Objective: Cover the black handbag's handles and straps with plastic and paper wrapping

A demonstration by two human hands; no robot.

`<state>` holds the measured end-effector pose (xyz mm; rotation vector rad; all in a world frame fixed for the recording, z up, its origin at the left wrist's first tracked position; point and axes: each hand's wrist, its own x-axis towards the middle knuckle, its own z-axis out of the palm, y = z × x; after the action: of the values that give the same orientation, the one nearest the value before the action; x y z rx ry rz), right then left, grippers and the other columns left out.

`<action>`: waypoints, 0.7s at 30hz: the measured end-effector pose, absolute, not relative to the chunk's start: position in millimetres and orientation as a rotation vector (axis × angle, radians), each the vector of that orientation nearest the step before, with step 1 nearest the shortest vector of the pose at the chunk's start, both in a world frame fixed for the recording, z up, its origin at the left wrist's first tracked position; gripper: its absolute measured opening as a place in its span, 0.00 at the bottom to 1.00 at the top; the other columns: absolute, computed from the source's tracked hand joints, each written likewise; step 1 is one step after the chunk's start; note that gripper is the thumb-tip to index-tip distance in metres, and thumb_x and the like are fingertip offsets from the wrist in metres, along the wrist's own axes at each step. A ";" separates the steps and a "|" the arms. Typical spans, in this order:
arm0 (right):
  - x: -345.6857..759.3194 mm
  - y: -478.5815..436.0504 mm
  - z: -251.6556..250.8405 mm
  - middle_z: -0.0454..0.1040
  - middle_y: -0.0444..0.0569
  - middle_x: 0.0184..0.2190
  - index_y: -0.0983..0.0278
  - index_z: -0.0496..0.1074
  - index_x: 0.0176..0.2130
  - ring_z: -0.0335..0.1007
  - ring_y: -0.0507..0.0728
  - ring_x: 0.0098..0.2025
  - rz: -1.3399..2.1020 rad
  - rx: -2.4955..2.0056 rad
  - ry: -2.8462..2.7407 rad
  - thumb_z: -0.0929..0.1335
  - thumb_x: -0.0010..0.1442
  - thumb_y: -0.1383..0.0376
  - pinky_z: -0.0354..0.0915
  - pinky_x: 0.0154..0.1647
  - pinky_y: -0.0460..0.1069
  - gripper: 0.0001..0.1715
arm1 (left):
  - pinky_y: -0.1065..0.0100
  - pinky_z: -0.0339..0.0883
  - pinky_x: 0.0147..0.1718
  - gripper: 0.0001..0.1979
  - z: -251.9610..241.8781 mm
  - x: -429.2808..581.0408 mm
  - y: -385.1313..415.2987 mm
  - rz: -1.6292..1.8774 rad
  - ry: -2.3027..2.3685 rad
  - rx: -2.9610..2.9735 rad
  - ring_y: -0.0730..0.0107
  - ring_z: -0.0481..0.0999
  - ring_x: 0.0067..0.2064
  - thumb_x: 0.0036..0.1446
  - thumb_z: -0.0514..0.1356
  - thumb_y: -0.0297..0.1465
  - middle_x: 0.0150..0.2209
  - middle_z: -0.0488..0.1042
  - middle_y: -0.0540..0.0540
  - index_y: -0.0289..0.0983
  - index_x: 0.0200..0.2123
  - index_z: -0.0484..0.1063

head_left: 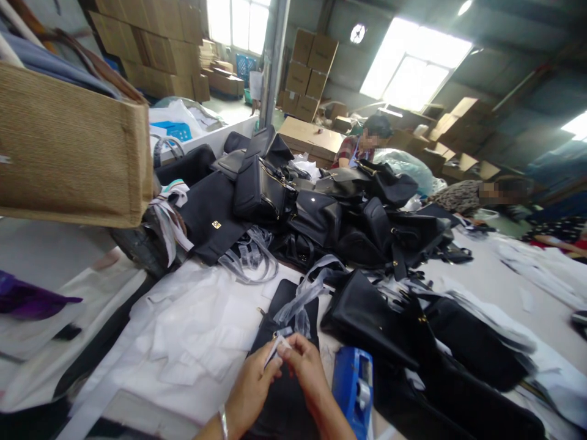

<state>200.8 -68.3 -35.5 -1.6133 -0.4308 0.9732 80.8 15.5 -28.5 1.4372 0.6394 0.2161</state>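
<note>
My left hand [251, 386] and my right hand [306, 366] meet at the bottom centre, both pinching a small strip of white and clear plastic wrap [277, 346]. Crumpled clear wrap [308, 291] rises from the strip. Under my hands lies a flat black handbag [283, 318] with a gold clasp. A blue tape dispenser [354, 384] stands right beside my right wrist.
A heap of black handbags [321, 214] covers the table middle and right. White paper sheets [192, 330] lie to the left. A woven tan bag [68, 146] hangs at upper left. Two people sit at the far side, and cardboard boxes [307, 67] are stacked behind.
</note>
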 end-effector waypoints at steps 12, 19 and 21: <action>191.1 -63.9 -37.8 0.70 0.42 0.20 0.66 0.68 0.31 0.62 0.49 0.17 1.016 -1.422 -0.244 0.74 0.47 0.53 0.58 0.17 0.42 0.21 | 0.71 0.63 0.30 0.12 -38.8 88.1 5.6 0.442 0.817 1.503 0.67 0.72 0.31 0.62 0.53 0.41 0.29 0.73 0.50 0.39 0.34 0.68; 190.8 -76.0 -41.3 0.71 0.43 0.25 0.66 0.69 0.38 0.68 0.51 0.24 1.013 -1.396 -0.242 0.72 0.51 0.49 0.69 0.27 0.47 0.26 | 0.68 0.63 0.30 0.13 -52.0 87.1 7.7 0.448 0.685 2.055 0.66 0.70 0.30 0.65 0.43 0.30 0.30 0.70 0.47 0.39 0.34 0.65; 190.7 -77.1 -36.4 0.71 0.44 0.25 0.66 0.69 0.39 0.69 0.52 0.25 1.017 -1.426 -0.266 0.69 0.55 0.47 0.70 0.30 0.49 0.26 | 0.67 0.64 0.30 0.13 -58.1 85.4 6.3 0.498 0.605 2.227 0.65 0.70 0.30 0.64 0.42 0.27 0.30 0.69 0.46 0.39 0.36 0.65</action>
<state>190.7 -77.1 -36.4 -1.4257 -0.2655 1.0166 85.4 6.3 -58.1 2.2272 0.6054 0.4980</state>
